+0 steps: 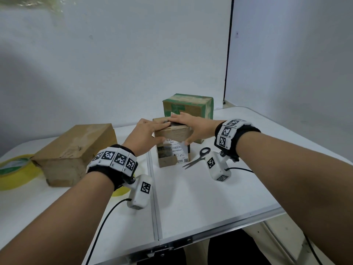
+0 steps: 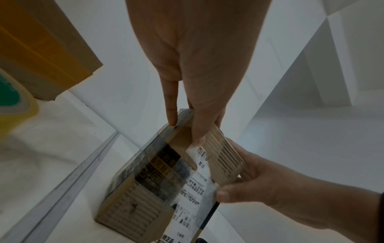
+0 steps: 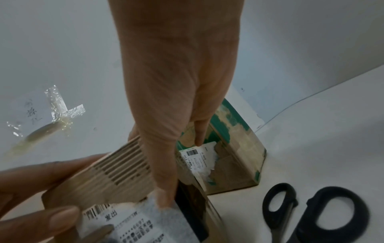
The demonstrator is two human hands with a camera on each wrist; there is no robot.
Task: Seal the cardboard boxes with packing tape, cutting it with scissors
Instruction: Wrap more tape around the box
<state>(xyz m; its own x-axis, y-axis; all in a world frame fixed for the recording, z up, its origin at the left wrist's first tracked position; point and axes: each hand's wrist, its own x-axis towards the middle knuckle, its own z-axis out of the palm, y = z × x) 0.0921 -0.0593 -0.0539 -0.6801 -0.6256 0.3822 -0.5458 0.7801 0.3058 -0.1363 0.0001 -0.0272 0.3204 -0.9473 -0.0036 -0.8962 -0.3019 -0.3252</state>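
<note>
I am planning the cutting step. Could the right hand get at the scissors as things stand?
Probably yes: the scissors lie uncovered on the table beside the small box, close to the right hand, which must first release that box.

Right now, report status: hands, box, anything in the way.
Left hand, right hand both pinch small box top flap. Scissors lie unused right of it. Tape roll far left by brown box.

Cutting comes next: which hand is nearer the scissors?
Right. The right hand grips the small box on its right side, above the scissors; the left hand grips its left side, across the box from them.
</note>
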